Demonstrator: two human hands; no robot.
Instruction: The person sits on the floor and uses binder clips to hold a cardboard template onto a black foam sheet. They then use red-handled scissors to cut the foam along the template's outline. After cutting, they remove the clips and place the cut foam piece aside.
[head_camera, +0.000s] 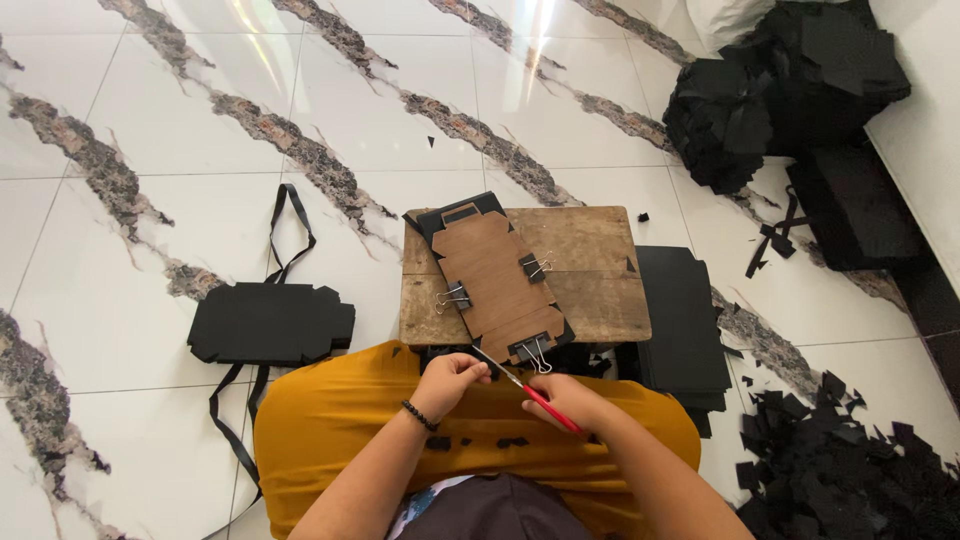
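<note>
Two hands | left fingers (468, 371) pinch black sheet (450, 215) | right fingers (560, 395) grip red-handled knife (530, 392)

Scrap heap (850, 470) cut off bottom right

Counting what's showing: 2 hands, left hand (452, 378) & right hand (568, 400), sharing 1 red-handled cutter (528, 392). 1 wooden board (590, 270) is carrying 1 brown template (494, 280), w/ 3 binder clips (537, 266) gripping it. 1 bracelet (420, 416) is sitting on the left wrist. On the floor: 1 cut black stack (270, 323) at left, 1 flat black sheet stack (684, 325) right of the board, 2 black scrap heaps, approx. – 1 top right (770, 90), 1 bottom right (850, 465). Loose strips: too tangled to count.
</note>
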